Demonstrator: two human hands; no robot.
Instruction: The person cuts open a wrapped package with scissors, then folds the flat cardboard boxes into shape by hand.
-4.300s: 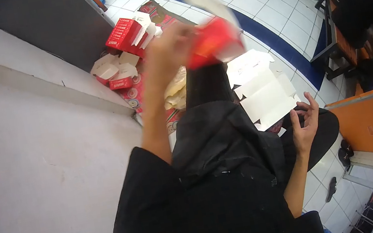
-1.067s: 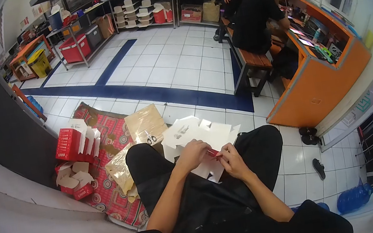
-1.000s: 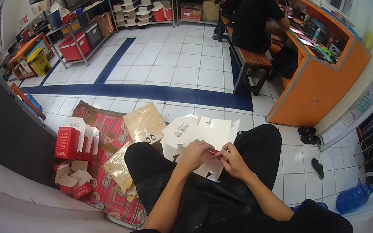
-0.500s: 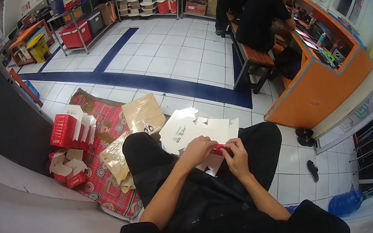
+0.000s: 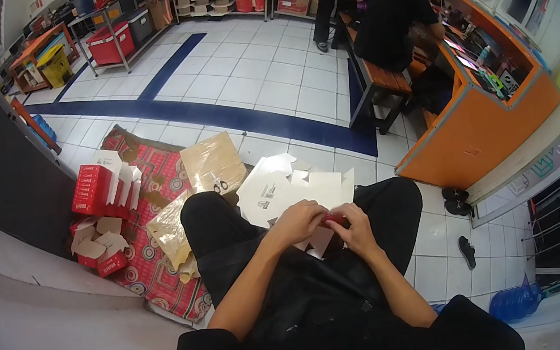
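Observation:
A flat white cardboard box blank [image 5: 290, 192] with printed marks and cut flaps lies across my lap, its near edge toward me. My left hand [image 5: 298, 222] is closed on that near edge, where a strip of red outer side is turned up. Close beside it, my right hand [image 5: 354, 229] pinches the same red strip between thumb and fingers. The two sets of fingertips almost meet. A lower white flap hangs just under my hands, partly hidden by them.
Folded red-and-white boxes [image 5: 95, 189] stand at left on a red patterned mat [image 5: 172, 280]. Scissors [image 5: 220, 184] lie on a brown taped carton [image 5: 207, 157]. An orange counter [image 5: 486, 135] and bench [image 5: 386, 81] are at right, with two people there. A blue water bottle [image 5: 516, 302] lies behind right.
My fingers have shifted slightly along the red edge, and less red shows between them. The standing person near the bench has leaned and moved a little to the left.

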